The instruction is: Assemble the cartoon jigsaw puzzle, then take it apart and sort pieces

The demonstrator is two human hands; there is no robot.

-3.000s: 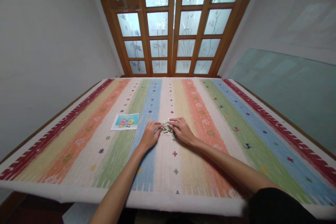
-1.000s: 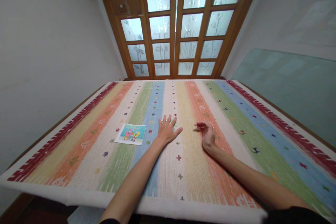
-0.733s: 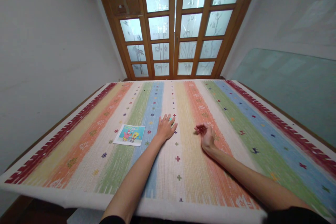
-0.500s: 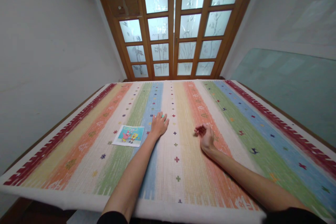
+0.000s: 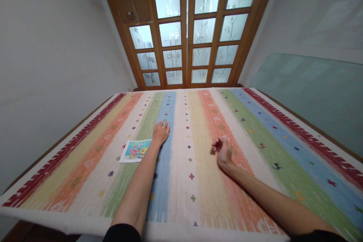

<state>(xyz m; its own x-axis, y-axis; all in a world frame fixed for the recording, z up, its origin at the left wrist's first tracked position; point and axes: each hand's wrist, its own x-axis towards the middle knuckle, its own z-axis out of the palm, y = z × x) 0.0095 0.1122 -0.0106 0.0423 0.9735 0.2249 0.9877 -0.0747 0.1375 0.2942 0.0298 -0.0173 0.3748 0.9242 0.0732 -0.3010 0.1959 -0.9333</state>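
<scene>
My left hand [image 5: 161, 132] rests palm down on a blue stripe of the patterned cloth, with its fingers bent. A small greenish thing [image 5: 163, 122] shows at its fingertips, mostly hidden by them, and I cannot tell its kind. Just left of that wrist lies a cartoon picture card [image 5: 132, 150], with a pink figure and a yellow figure on a teal ground. The left forearm covers its right corner. On the orange stripe, my right hand [image 5: 223, 151] lies on its side with loosely curled fingers, and nothing shows in them.
The striped tablecloth [image 5: 181, 181] covers a wide table and hangs over its near edge. Beyond the far edge stand wooden doors [image 5: 185, 26] with frosted panes. A pale green glass panel [image 5: 306, 90] leans along the right wall.
My left hand has slid left from the white stripe onto the blue one, with the small greenish thing at its fingers. Its forearm now overlaps the card. The right hand has hardly moved.
</scene>
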